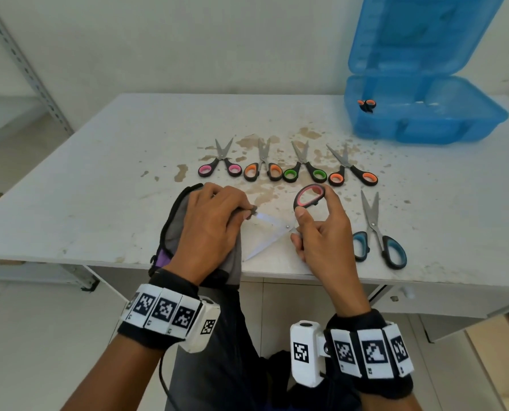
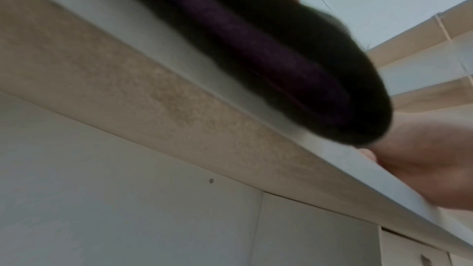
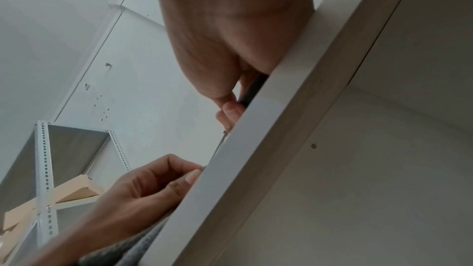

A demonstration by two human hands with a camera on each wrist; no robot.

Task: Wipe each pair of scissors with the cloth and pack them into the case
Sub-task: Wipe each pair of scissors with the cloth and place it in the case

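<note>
My left hand (image 1: 241,213) lies on a grey cloth (image 1: 176,229) at the table's front edge. It pinches a fold of the cloth round one blade of the pink-handled scissors (image 1: 309,197). My right hand (image 1: 317,216) grips those scissors by the handles, with the blades (image 1: 269,221) spread open just above the table. The open blue case (image 1: 425,123) stands at the back right with one orange-handled pair (image 1: 366,105) inside. In the right wrist view the left hand (image 3: 143,189) pinches at the table edge (image 3: 230,169). The left wrist view shows only the dark cloth edge (image 2: 281,58) overhanging the table.
Several scissors lie in a row mid-table: pink (image 1: 221,166), orange (image 1: 263,169), green (image 1: 305,172) and orange (image 1: 351,172). A blue-handled pair (image 1: 377,232) lies right of my right hand. The white table (image 1: 99,173) has brown stains in the middle. A metal shelf (image 3: 43,169) stands at the left.
</note>
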